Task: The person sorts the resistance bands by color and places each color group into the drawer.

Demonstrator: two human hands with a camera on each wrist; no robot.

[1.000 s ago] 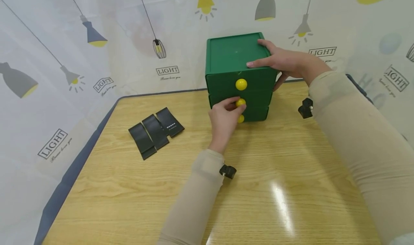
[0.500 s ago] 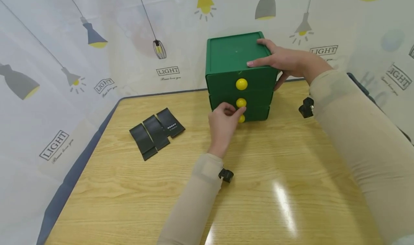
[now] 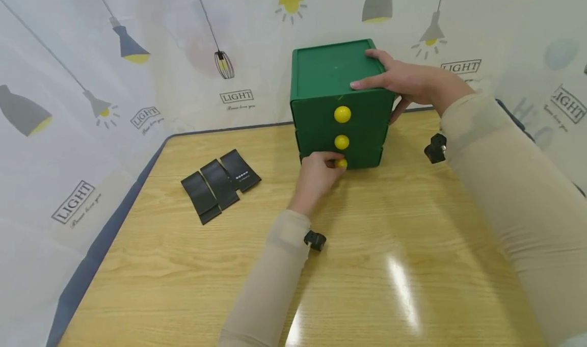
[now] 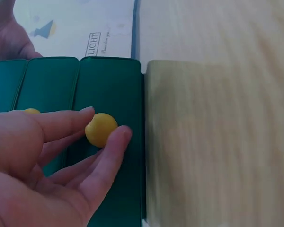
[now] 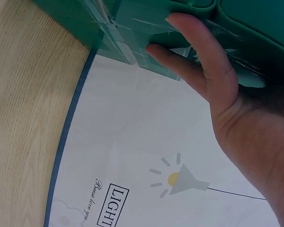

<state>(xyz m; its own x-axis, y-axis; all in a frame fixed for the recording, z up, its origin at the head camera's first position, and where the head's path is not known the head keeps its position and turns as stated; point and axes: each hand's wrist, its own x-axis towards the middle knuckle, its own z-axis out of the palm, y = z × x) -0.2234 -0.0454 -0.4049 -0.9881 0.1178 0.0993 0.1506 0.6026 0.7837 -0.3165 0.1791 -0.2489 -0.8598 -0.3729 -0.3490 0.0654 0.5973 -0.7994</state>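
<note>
A green three-drawer cabinet [image 3: 316,120] stands at the back of the table, drawers closed, a round yellow knob on each front. My left hand [image 3: 315,178] is at the lowest drawer, pinching its bottom knob [image 4: 101,130] between forefinger and thumb. Above it, the middle knob [image 3: 341,142] and top knob [image 3: 342,114] are untouched. My right hand [image 3: 408,82] rests on the cabinet's right edge. Two straight digits lie on the top, and others press the side, as the right wrist view shows.
To the left, a black folded sheet in three panels [image 3: 221,185] lies on the wooden table [image 3: 192,270]. A white cloth backdrop [image 3: 183,46] with printed lamps rises close behind the cabinet.
My left hand has let go of the middle knob, moved down and taken hold of the bottom one. The right hand has kept its place on the cabinet.
</note>
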